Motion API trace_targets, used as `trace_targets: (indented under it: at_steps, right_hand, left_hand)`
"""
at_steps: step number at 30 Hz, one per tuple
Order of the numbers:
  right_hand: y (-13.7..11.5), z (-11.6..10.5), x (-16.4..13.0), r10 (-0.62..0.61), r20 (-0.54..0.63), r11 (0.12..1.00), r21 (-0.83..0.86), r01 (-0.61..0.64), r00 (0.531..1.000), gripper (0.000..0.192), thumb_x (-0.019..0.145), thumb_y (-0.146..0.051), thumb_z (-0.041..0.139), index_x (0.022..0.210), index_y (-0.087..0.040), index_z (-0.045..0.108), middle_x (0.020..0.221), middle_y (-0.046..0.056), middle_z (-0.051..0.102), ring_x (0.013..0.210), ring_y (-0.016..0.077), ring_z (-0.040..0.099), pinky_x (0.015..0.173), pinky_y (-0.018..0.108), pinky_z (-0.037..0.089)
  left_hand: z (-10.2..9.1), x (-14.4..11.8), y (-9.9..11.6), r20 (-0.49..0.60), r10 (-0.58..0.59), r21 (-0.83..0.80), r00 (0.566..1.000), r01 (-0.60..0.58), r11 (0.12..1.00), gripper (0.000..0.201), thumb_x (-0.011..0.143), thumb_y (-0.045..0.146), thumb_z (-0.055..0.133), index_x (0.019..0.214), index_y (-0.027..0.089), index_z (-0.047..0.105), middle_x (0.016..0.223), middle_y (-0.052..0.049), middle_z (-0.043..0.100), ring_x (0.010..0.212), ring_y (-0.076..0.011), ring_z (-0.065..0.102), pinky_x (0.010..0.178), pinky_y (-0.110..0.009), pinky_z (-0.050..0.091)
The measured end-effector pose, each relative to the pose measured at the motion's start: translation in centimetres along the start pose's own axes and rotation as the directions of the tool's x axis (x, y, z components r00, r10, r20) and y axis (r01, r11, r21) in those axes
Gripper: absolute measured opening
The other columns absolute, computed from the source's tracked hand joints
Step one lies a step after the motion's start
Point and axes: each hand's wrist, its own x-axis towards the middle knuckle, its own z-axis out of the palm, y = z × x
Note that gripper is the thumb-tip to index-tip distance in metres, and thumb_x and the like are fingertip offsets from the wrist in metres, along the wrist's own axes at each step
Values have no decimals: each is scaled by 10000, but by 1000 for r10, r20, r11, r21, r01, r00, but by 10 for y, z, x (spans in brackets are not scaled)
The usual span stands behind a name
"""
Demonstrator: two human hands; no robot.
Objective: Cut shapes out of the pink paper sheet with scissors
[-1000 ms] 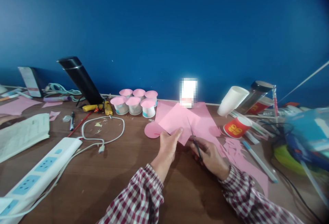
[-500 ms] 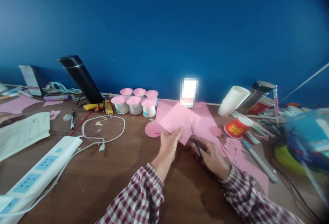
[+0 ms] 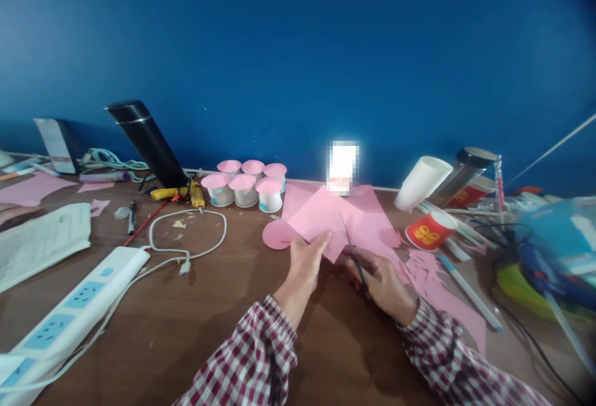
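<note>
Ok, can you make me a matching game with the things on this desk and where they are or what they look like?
Things:
1. scissors
2. pink sheet
3. red cup
4. power strip

Descriptions:
A. lying on its side, right of the pink paper
B. held in the right hand
C. white with blue sockets, at the near left
D. gripped at its edge by the left hand

Pairs: 1-B, 2-D, 3-A, 4-C

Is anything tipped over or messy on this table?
Yes. A red paper cup lies on its side right of the pink paper being cut, and pink scraps litter the table beside the right hand.
</note>
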Motion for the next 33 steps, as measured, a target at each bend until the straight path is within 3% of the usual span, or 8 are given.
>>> trace_targets:
  at_steps: [5, 26, 33]
  right_hand:
    - [-1, 0, 0, -11, 8, 1000, 10, 11, 1000, 455, 843, -472, 568, 1141, -131, 617, 562, -24, 514, 465, 112, 469, 358, 186, 358]
    - [-2, 0, 0, -17, -1, 1000, 3, 17, 1000, 452, 843, -469, 562, 1131, -127, 624, 528, -35, 493, 442, 110, 463, 363, 194, 374]
    - [-1, -1, -1, -18, 8, 1000, -5, 18, 1000, 460, 849, -480, 558, 1131, -122, 616, 542, -31, 494, 470, 116, 469, 382, 198, 376]
  left_hand:
    - [0, 0, 1, 1, 23, 11, 1000, -23, 1000, 409, 617, 363, 784, 889, 70, 695, 831, -133, 715, 738, -227, 665, 661, -325, 523]
    - [2, 1, 3, -14, 15, -11, 1000, -15, 1000, 386, 600, 345, 792, 867, 81, 702, 758, -105, 715, 705, -212, 665, 669, -317, 517]
    - [1, 1, 3, 0, 17, -17, 1000, -17, 1000, 410, 605, 350, 790, 886, 67, 695, 828, -132, 717, 716, -217, 663, 675, -335, 521]
